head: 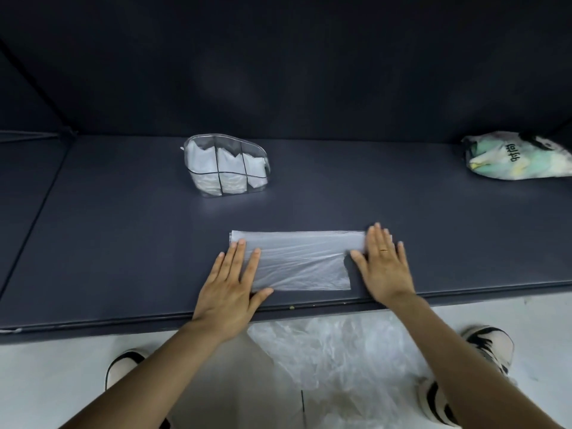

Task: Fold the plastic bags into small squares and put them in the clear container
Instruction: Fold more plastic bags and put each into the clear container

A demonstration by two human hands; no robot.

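A translucent plastic bag (298,261), folded into a long flat strip, is laid near the front edge of the dark table (123,243). The left hand (230,284) is pressed flat on the strip's left end, fingers straight and spread, thumb lying along the near edge; nothing is gripped. The right hand (382,263) is pressed flat on the right end, fingers straight, a ring (383,250) seen on one finger; its grip is likewise open, with nothing held.

The clear container (224,165) is stood farther back on the table, left of centre and well apart from the strip. Its compartments are seen to hold white folded bags. A printed bag (520,157) stuffed with pale contents is lain at the far right of the table. Loose crumpled clear plastic (340,360) is observed below the table edge, across the person's lap. Striped shoes (487,345) are visible on the pale floor.
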